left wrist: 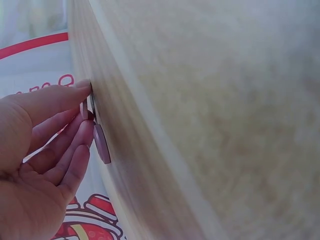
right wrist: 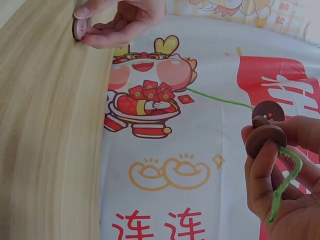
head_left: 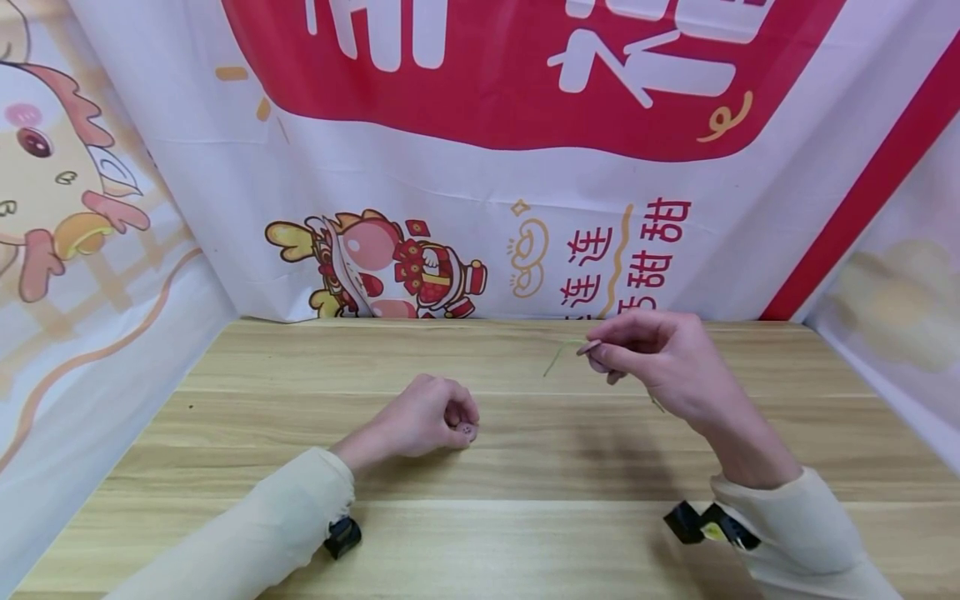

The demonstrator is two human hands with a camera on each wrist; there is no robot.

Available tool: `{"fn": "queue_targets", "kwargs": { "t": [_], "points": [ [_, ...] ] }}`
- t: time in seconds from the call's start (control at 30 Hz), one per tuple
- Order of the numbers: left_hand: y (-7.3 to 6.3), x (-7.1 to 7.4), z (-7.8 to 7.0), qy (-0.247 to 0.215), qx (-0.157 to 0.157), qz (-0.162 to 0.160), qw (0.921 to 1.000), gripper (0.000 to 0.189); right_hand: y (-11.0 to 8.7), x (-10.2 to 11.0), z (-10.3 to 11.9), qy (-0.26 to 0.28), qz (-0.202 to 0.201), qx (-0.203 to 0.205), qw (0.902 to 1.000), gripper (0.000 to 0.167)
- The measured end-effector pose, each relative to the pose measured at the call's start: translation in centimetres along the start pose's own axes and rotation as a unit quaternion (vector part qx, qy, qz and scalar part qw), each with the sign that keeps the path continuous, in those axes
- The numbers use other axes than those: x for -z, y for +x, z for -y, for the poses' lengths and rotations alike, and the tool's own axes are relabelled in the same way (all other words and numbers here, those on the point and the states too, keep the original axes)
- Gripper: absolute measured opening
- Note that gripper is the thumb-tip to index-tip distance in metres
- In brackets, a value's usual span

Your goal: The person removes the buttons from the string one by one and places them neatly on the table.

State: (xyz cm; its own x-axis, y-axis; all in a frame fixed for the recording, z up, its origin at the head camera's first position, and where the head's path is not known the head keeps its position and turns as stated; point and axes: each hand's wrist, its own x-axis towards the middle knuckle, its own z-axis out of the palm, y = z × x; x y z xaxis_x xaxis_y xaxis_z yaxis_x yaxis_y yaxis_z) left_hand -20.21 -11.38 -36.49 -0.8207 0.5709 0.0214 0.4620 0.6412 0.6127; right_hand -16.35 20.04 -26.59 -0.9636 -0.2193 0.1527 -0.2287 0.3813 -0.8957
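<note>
Low over the table, my left hand (head_left: 423,417) pinches a mauve-brown button (head_left: 467,432) at its fingertips. From the left wrist, one button (left wrist: 101,144) shows beside the fingertips against the wood, and a second button (left wrist: 84,110) sits by the thumb. Higher up and to the right, my right hand (head_left: 671,362) grips several brown buttons strung on a green string. The right wrist view shows a front button (right wrist: 266,141) and a darker button (right wrist: 270,112) behind it. The green string (right wrist: 220,98) stretches out leftward, and a short tail (right wrist: 285,186) hangs below the buttons.
The wooden table (head_left: 525,542) ends at a white and red printed cloth (head_left: 450,175) hanging at the back. More printed cloth (head_left: 180,350) hangs on the left. Black wrist devices (head_left: 343,537) are strapped at both sleeves. A tiny dark speck (head_left: 191,407) marks the table's left part.
</note>
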Motion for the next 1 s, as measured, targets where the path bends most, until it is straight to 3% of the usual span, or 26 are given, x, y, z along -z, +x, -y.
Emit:
{"fn": "queue_targets", "kwargs": {
  "t": [0.5, 0.63, 0.73, 0.83, 0.9, 1.0],
  "points": [
    [0.3, -0.1, -0.4, 0.012, 0.017, 0.001, 0.9998, 0.01, 0.0, 0.0, 0.0, -0.007, 0.004, -0.009, 0.9999, 0.021],
    [0.4, 0.0, -0.8, 0.008, 0.034, -0.009, 0.9994, 0.018, 0.0, 0.0, -0.1, -0.004, 0.006, -0.009, 0.9999, 0.023],
    [0.6, 0.2, -1.5, -0.023, 0.036, -0.035, 0.9985, 0.026, 0.0, -0.1, -0.2, -0.005, 0.005, -0.006, 1.0, 0.023],
    [0.8, 0.4, -2.5, -0.07, 0.018, -0.079, 0.9942, 0.028, 0.0, -0.1, -0.2, -0.011, 0.004, -0.004, 0.9999, 0.021],
    [1.0, 0.6, -3.5, -0.099, -0.002, -0.115, 0.9884, 0.027, 0.0, -0.1, -0.1, -0.016, 0.005, -0.004, 0.9999, 0.02],
    [1.3, 0.7, -5.3, -0.149, -0.042, -0.17, 0.9732, 0.025, 0.0, -0.2, 0.0, -0.023, 0.007, -0.005, 0.9997, 0.021]
  ]
}}
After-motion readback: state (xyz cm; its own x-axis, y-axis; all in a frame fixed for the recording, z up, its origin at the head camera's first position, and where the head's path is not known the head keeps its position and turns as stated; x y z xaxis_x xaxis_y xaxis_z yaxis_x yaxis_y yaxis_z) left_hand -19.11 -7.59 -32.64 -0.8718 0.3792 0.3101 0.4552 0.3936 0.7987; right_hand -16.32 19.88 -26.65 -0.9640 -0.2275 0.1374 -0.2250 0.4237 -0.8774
